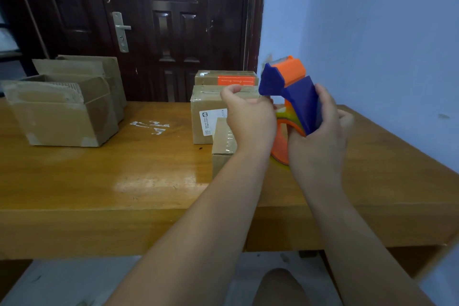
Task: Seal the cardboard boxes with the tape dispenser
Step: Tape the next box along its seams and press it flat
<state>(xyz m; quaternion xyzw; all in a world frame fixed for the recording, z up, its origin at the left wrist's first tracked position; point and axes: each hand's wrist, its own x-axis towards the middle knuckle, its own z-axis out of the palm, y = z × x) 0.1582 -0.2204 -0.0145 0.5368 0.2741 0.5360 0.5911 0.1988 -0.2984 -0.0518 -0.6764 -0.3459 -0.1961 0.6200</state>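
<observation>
Right hand (320,136) wrapped round the tape dispenser (293,89), held up over the right part of the table (124,169). Left hand (248,117) curled tight at the roll; whether it pinches the tape end, cannot tell. Small box (222,146) sits just below the hands, labelled box (206,112) behind it. Likely step: freeing the tape end. Draw out a short tail, keep it taut and flat, land it on the box side, then run along the seam.
</observation>
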